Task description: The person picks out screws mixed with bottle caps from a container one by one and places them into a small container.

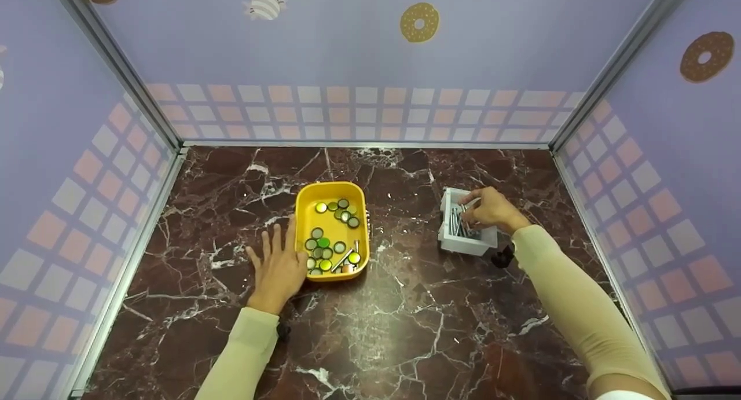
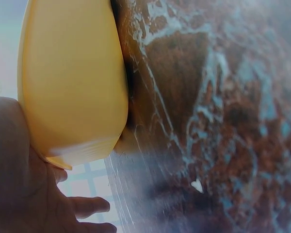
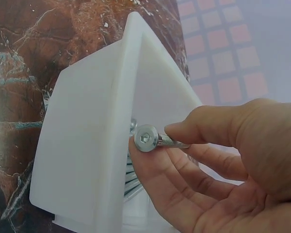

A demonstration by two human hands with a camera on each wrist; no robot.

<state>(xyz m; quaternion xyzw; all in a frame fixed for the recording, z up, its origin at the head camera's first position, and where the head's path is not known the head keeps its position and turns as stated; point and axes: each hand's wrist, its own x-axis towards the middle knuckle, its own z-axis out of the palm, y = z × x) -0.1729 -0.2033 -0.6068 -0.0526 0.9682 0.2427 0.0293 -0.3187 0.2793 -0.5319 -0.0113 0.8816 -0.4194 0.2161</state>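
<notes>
My right hand (image 1: 492,209) is over the white bin (image 1: 468,247) on the right. In the right wrist view, the thumb and fingers pinch a silver bolt (image 3: 146,138) with a flat round head and a hex socket. More bolts (image 1: 455,221) lie inside that bin. On the left, my left hand (image 1: 279,275) rests against the side of a yellow tray (image 1: 315,219), fingers spread and straight, thumb at its rim. Several round discs (image 1: 340,247), like bottle caps, silver, green and yellow, lie in the tray. Among them is a bolt (image 1: 343,260).
A dark red marbled tabletop (image 1: 399,325) carries both containers, with a stretch of it between them. Purple panels (image 1: 370,52) with printed squares and donuts enclose the back and sides, joined by grey metal strips (image 1: 370,145).
</notes>
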